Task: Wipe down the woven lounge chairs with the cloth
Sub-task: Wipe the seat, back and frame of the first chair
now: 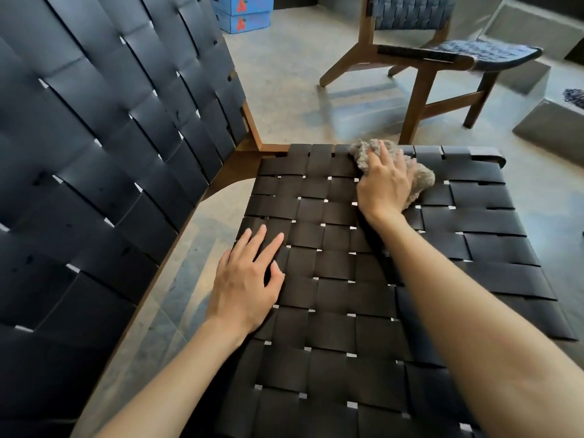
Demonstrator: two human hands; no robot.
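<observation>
A lounge chair with a seat of black woven straps (363, 279) fills the lower middle, its woven backrest (104, 137) rising at the left on a brown wooden frame. A bunched beige cloth (422, 180) lies near the seat's far edge. My right hand (387, 183) presses flat on the cloth, fingers spread over it. My left hand (248, 279) rests flat on the seat's left side with straight fingers and holds nothing. A second woven lounge chair (442, 55) stands on the floor at the upper right.
Blue cardboard boxes (241, 12) are stacked at the top centre. Grey concrete steps (550, 124) rise along the right side. Concrete floor (290, 90) lies between the two chairs. A dark bundle (575, 96) sits on a step at the right edge.
</observation>
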